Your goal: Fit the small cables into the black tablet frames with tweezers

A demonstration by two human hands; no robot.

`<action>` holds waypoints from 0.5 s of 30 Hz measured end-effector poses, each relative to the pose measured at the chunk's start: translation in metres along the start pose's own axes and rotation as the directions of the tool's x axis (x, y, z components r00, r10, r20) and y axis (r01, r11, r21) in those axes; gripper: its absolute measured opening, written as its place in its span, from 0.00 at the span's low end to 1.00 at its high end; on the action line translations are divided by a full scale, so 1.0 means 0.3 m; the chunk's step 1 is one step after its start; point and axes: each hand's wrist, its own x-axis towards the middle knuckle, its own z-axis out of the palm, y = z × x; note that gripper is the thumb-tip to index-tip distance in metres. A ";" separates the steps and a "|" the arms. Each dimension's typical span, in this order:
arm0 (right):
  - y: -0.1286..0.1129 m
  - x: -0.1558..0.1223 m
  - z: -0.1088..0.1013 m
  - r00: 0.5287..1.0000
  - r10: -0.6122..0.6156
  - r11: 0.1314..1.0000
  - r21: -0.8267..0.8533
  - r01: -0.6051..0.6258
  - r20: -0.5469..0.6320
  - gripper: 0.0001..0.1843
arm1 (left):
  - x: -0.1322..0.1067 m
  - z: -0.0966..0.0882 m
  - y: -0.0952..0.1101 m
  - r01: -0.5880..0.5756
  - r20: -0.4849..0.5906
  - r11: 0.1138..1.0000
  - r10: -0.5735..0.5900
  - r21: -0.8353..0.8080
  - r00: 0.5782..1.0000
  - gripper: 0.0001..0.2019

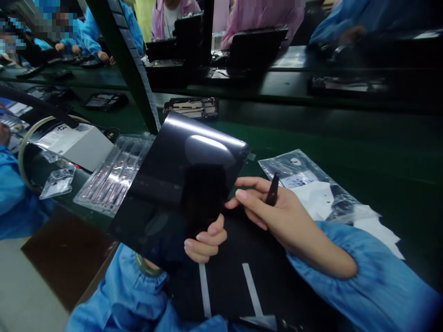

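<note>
A glossy black tablet screen panel (pixel 169 175) is held up tilted in front of me, with light reflecting along its top edge. My left hand (pixel 207 237) grips it from behind, fingertips curled round the lower right edge; the palm is hidden by the panel. At the panel's right edge, the thumb and fingertips of my right hand (pixel 273 203) come close to or touch it; I cannot tell which. Tucked in that hand is a slim black pointed tool (pixel 273 190), only its tip end showing. Beneath both hands lies a black mat (pixel 228 281) with two pale strips.
Left of the panel are a clear plastic tray (pixel 112 177), a white box (pixel 81 143) and a small plastic bag (pixel 58 182). A clear bag (pixel 297 166) with white papers lies at right. An opened device (pixel 192 108) sits behind. A green post (pixel 128 64) rises ahead; co-workers sit opposite.
</note>
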 end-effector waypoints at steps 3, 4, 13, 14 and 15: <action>0.001 0.005 -0.003 1.000 0.009 0.999 0.041 -0.010 0.018 0.18 | 0.011 -0.040 0.000 0.034 0.091 0.999 -0.035 0.008 0.995 0.15; 0.003 0.006 -0.005 1.000 0.007 0.999 0.047 -0.008 0.021 0.17 | 0.015 -0.052 -0.001 0.042 0.120 0.999 -0.042 0.007 0.992 0.14; 0.005 -0.008 -0.008 0.997 -0.006 0.999 -0.033 0.009 0.073 0.15 | 0.032 -0.082 -0.009 0.182 -0.014 0.977 -0.182 0.106 0.983 0.19; 0.004 -0.008 -0.009 0.997 -0.008 0.999 -0.051 0.012 0.080 0.15 | 0.029 -0.073 -0.012 0.158 -0.037 0.977 -0.155 0.144 0.987 0.20; 0.002 -0.007 -0.014 0.996 -0.013 0.998 -0.061 0.018 0.087 0.15 | 0.025 -0.060 -0.011 0.125 -0.081 0.970 -0.111 0.209 0.991 0.20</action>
